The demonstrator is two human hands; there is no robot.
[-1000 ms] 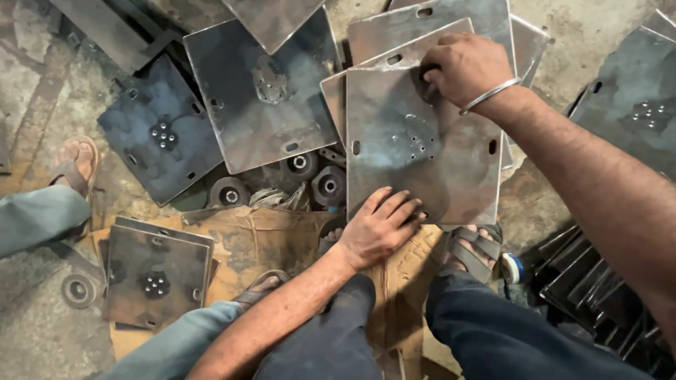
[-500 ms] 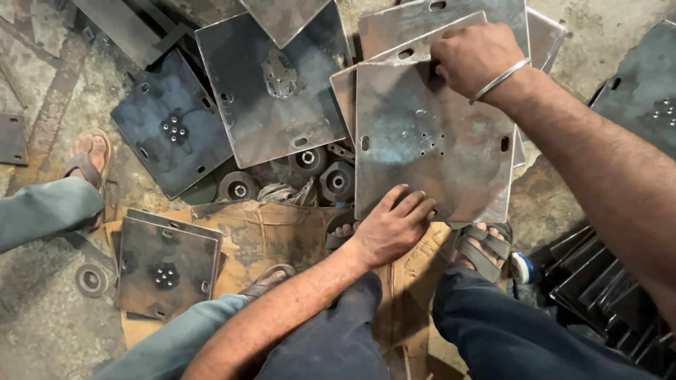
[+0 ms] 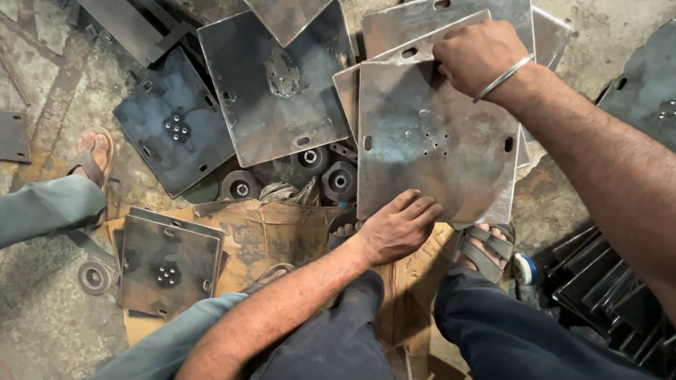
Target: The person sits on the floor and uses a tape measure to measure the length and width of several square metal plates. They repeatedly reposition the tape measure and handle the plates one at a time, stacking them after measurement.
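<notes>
Our left hand – fingers flat on the square steel plate, pinning its near edge | right hand – fingers curled over its far corner, steadying it atop the stacked plates on the floor

Top plate: grey steel with brown rust blotches and a pale blue-grey smear near its left edge. Dark plate: blue-black, nearly uniform. Middle plate: dull grey with a rusty brown patch at centre. Small plate: dark grey, mottled brown. Cardboard: tan, stained darker (heaviest near the discs). Discs: dark grey, lighter metal at the hubs. Bangle: silver. Trousers: dark navy. Other person's trouser leg: pale grey-green. Sandal: grey straps. Floor: grey-brown, patchy.
</notes>
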